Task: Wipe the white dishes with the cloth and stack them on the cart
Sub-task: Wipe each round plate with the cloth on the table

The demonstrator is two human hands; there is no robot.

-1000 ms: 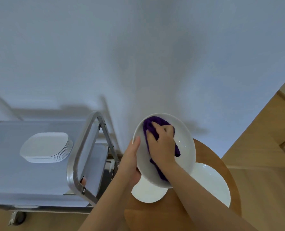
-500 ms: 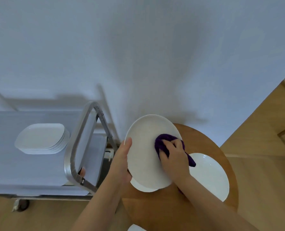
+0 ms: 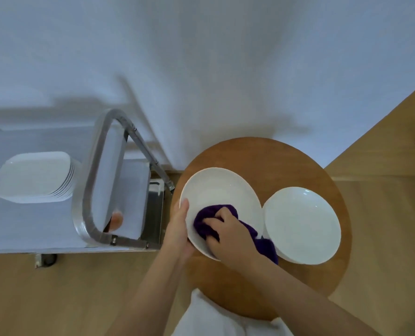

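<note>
My left hand (image 3: 180, 229) grips the left rim of a round white dish (image 3: 219, 192), thumb over the edge, holding it tilted above the round wooden table (image 3: 262, 154). Inside the dish my right hand (image 3: 228, 232) clutches a bunched purple cloth (image 3: 207, 218) and presses it against the lower part. The cloth's tail hangs out to the right near a second white dish (image 3: 303, 224), which lies flat on the table. On the cart (image 3: 19, 229) at the left stands a stack of white rounded-square plates (image 3: 33, 177).
The cart's metal handle loop (image 3: 90, 180) rises between the plate stack and the table. A white wall fills the back. Wooden floor (image 3: 383, 214) lies to the right and in front, and my white clothing (image 3: 216, 318) shows at the bottom.
The view has tipped down. My right hand slid the cloth from the dish's right side to its lower left part, and the dish now lies flatter. The small dish underneath is hidden.
</note>
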